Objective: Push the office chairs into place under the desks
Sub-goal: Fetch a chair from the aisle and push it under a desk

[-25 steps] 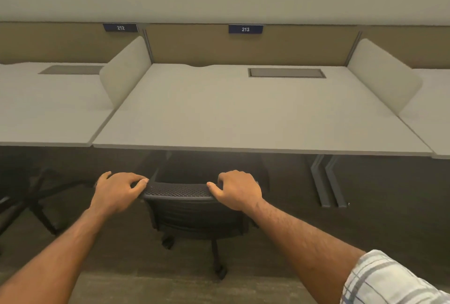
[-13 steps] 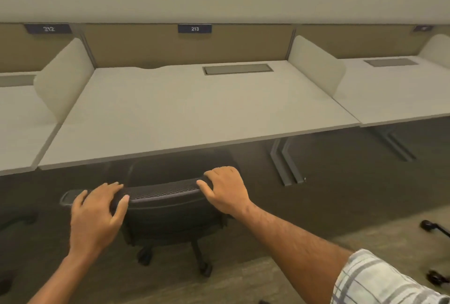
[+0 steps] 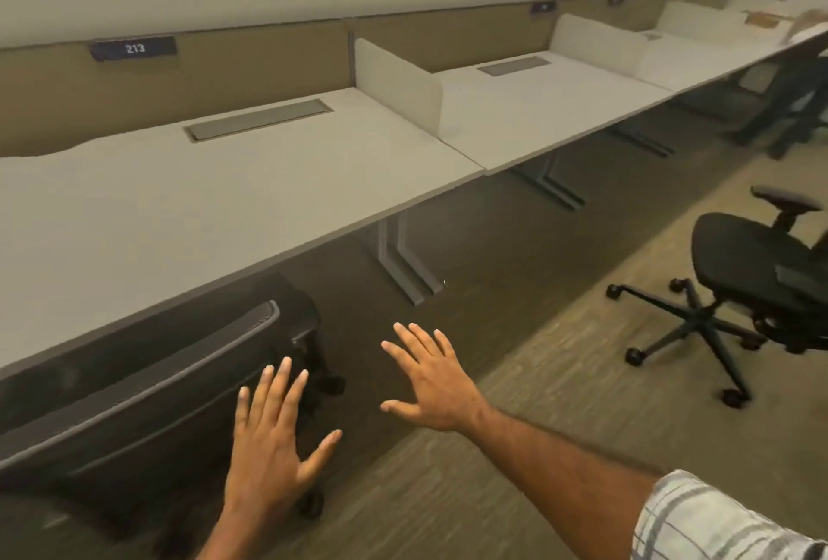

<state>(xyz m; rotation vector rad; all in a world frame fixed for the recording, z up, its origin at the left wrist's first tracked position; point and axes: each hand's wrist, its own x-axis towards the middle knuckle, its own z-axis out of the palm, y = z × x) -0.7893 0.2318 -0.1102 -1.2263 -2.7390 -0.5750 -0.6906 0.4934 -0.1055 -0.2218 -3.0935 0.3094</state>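
A black mesh-backed office chair [image 3: 134, 389] sits tucked under the pale desk [image 3: 188, 210] marked 213, its backrest close to the desk's front edge. My left hand [image 3: 273, 447] hovers open, fingers spread, just right of that backrest and off it. My right hand [image 3: 430, 380] is also open and empty, out over the carpet. A second black office chair [image 3: 761, 272] stands out in the aisle at the right, away from the neighbouring desk [image 3: 551, 111].
Low white dividers [image 3: 398, 88] separate the desks in the row. Grey metal desk legs [image 3: 403, 263] stand on the dark floor strip beneath. Another dark chair [image 3: 793, 106] sits farther along at the upper right. Carpeted aisle runs along the desks.
Both hands have let go of the chair's backrest and opened. The view has swung to the right, bringing the second chair in the aisle into sight.
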